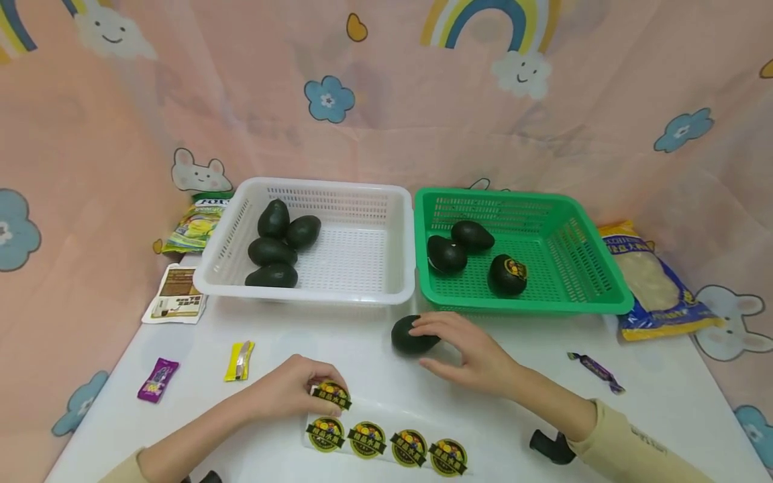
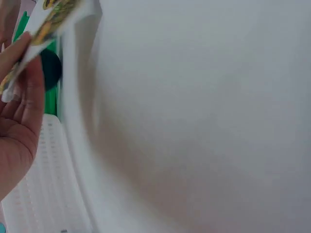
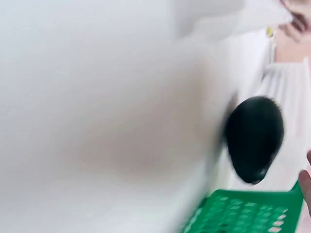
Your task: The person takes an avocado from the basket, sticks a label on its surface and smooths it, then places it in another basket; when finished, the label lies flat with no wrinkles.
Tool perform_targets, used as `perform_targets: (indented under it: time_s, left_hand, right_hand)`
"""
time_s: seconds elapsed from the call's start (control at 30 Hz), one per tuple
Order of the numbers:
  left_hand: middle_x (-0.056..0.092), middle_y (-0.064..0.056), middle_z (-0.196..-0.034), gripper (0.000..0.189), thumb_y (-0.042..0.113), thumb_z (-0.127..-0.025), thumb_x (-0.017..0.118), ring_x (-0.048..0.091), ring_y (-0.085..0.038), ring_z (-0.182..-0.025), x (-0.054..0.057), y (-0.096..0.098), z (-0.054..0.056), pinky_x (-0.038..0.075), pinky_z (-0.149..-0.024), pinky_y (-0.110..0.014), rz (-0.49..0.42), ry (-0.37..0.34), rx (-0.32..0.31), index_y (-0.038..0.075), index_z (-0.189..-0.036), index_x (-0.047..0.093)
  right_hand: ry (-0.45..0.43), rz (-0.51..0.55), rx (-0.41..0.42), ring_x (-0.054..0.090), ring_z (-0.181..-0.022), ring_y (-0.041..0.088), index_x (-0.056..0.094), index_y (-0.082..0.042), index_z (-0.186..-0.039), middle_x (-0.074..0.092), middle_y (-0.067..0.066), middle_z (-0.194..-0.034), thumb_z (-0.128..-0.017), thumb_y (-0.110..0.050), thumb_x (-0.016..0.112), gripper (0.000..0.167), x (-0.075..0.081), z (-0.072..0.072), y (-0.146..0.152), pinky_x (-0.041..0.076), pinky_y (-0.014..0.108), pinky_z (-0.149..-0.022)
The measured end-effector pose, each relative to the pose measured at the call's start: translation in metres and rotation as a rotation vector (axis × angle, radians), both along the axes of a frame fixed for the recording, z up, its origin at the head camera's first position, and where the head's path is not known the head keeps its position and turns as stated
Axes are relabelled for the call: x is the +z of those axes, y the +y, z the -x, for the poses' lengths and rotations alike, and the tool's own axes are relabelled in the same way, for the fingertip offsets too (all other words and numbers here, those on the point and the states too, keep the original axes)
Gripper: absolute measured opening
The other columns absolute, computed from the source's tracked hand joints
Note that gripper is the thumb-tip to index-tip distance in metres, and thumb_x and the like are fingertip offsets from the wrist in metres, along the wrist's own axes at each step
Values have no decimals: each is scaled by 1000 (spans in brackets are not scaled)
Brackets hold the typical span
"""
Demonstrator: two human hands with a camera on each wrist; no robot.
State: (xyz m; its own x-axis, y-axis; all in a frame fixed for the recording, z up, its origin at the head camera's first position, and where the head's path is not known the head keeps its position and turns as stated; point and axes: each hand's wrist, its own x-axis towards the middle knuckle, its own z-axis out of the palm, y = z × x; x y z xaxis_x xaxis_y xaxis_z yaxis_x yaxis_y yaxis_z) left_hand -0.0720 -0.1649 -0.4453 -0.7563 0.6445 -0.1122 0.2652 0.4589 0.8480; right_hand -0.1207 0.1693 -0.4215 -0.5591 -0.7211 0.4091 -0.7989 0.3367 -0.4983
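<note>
My left hand [image 1: 294, 387] pinches the left end of a sheet of round stickers [image 1: 367, 440], lifted off the table at that end. In the left wrist view the sticker sheet [image 2: 54, 22] passes between thumb and fingers. A dark avocado [image 1: 406, 337] lies on the table in front of the two baskets. Over its right side is my right hand [image 1: 474, 355], thumb and fingers spread. The right wrist view shows a gap between the avocado [image 3: 255, 138] and the fingers [image 3: 305, 187]; the rest of that hand is outside that view.
A white basket [image 1: 308, 295] at back left holds several avocados. Beside it, a green basket [image 1: 525, 305] holds three, one with a sticker. Snack bags [image 1: 196, 225] flank the baskets. Small wrapped candies [image 1: 158, 380] lie left, another candy [image 1: 596, 372] right.
</note>
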Motion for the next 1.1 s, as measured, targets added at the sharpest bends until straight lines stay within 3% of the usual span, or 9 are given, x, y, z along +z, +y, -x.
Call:
perform_targets:
  time_s: [0.13, 0.3, 0.4, 0.53, 0.7, 0.8, 0.9, 1.0, 1.1]
  left_hand:
    - [64, 16, -72, 14, 40, -83, 77, 46, 0, -58, 6, 19, 7, 40, -55, -20, -37, -12, 64, 29, -90, 73]
    - [45, 13, -55, 22, 42, -85, 74, 35, -1, -52, 11, 40, 13, 31, -49, -18, -80, -4, 147, 23, -76, 69]
    - [53, 8, -54, 21, 37, -87, 73, 38, -1, -51, 12, 48, 13, 33, -49, -18, -126, -42, 170, 18, -80, 74]
    - [69, 1, -66, 18, 30, -88, 74, 48, -2, -53, 14, 52, 10, 39, -51, -18, -158, -124, 133, 13, -92, 78]
    - [68, 5, -65, 20, 28, -82, 80, 55, -8, -51, 15, 47, 5, 45, -51, -20, -127, -187, 63, 14, -97, 76]
    - [66, 7, -67, 31, 36, -81, 80, 56, -7, -55, 11, 41, 1, 46, -55, -20, -54, -86, 50, 12, -101, 75]
    - [68, 6, -92, 48, 50, -79, 77, 60, -4, -80, 7, 36, -3, 50, -74, -26, 37, 104, 69, 12, -110, 72]
    - [64, 9, -113, 44, 52, -80, 75, 58, -10, -105, 12, 38, -7, 50, -88, -36, 10, 242, 135, 19, -109, 72]
    - [63, 16, -98, 21, 43, -84, 75, 57, -11, -91, 19, 46, -6, 50, -76, -34, -113, 308, 181, 27, -97, 73]
  right_hand:
    - [14, 56, 53, 56, -108, 9, 68, -22, -108, 65, -9, -110, -89, -25, 73, 19, 11, -13, -15, 46, 26, -92]
    - [-6, -10, -19, 53, -101, 2, 69, -24, -104, 63, -17, -103, -87, -34, 75, 21, 15, -25, -32, 49, 24, -83]
    - [18, 19, -48, 54, -97, 4, 69, -23, -98, 63, -16, -99, -84, -26, 79, 18, 12, -26, -37, 49, 25, -82]
    - [35, 103, -25, 54, -94, 6, 67, -22, -92, 64, -14, -97, -82, -14, 79, 18, 7, -25, -40, 48, 24, -82]
    - [83, 180, 40, 54, -96, 8, 64, -21, -94, 63, -12, -100, -89, -16, 72, 9, 2, -24, -39, 44, 22, -85]
    - [48, 224, 53, 54, -95, 10, 62, -19, -95, 63, -9, -100, -91, -15, 69, 9, 5, -22, -36, 44, 23, -83]
    - [-90, 208, 28, 53, -91, 13, 60, -20, -95, 61, -11, -97, -90, -10, 70, 14, 11, -20, -29, 46, 26, -77]
    - [-198, 122, 4, 52, -87, 15, 60, -21, -92, 60, -12, -93, -90, -10, 71, 16, 15, -19, -22, 47, 28, -72]
    - [-240, 68, 21, 52, -85, 15, 60, -21, -91, 59, -13, -91, -89, -12, 71, 14, 14, -19, -19, 49, 31, -71]
